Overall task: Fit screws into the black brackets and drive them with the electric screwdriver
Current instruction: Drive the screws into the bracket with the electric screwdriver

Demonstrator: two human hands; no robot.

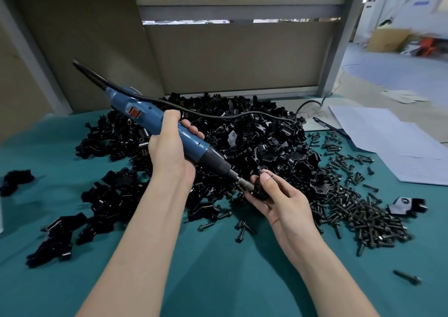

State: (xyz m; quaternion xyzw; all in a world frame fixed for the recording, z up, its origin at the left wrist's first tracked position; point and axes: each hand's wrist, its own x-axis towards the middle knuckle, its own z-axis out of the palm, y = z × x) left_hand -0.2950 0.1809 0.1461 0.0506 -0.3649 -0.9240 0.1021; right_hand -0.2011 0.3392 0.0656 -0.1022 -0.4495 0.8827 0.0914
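Note:
My left hand (pixel 169 150) grips the blue electric screwdriver (pixel 145 118) around its body, with the tool slanting down to the right. Its metal bit (pixel 238 180) meets a small black bracket (pixel 260 190) that my right hand (pixel 278 200) holds between thumb and fingers above the table. A large heap of black brackets (pixel 242 135) lies behind my hands. A spread of dark screws (pixel 358 210) covers the cloth on the right.
The table wears a teal cloth (pixel 218 268). More black brackets (pixel 60 234) lie at the left. The screwdriver's black cable (pixel 218 116) runs over the heap. White papers (pixel 388 137) lie at the back right. A lone screw (pixel 407 277) sits near the right front.

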